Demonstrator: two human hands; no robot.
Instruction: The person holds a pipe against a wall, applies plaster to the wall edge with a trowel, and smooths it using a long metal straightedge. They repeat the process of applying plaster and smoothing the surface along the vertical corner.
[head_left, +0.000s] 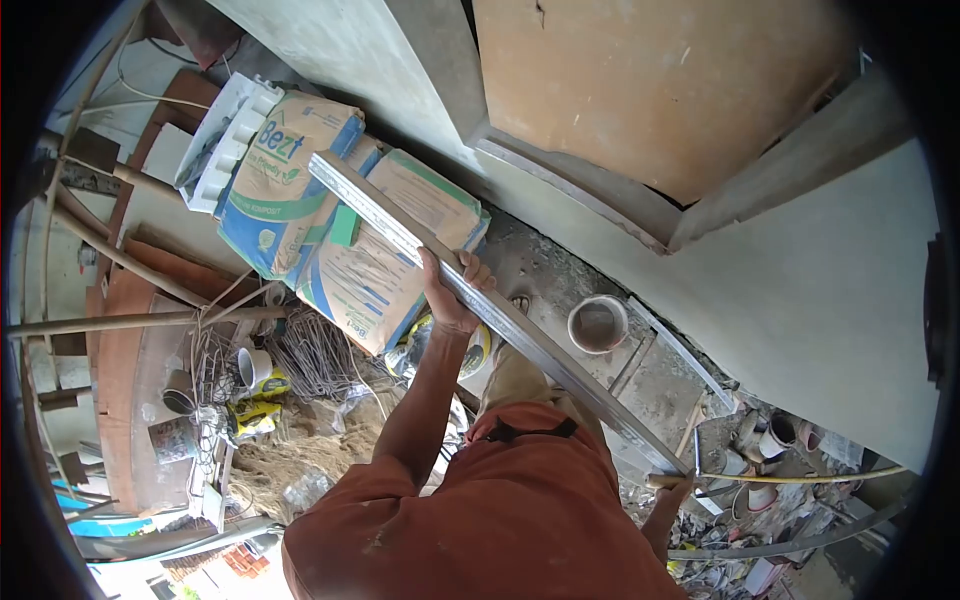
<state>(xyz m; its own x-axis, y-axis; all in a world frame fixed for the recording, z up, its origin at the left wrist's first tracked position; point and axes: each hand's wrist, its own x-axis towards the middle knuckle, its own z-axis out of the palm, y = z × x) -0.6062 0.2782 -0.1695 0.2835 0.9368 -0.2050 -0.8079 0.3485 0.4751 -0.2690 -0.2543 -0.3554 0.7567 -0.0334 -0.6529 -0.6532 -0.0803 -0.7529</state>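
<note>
A long metal straightedge bar [545, 350] runs diagonally across the view, from above the paper sacks down to the lower right. My left hand [452, 290] is wrapped round its upper half, with the fingers over the far edge. Near the bar's lower end is my right hand [672, 490], closed at a small tool with a wooden handle [660, 481]; the rest of that tool is hard to make out. Beneath the bar's upper end lie the printed sacks [400, 230], with a green block [345, 226] on them.
A round bucket [598, 324] stands by the wall [800, 270], beside a metal strip [685, 350] on the floor. Rubble, pots and a yellow hose [830, 478] lie at lower right. Bundled wire [320, 355], poles and boards fill the left side.
</note>
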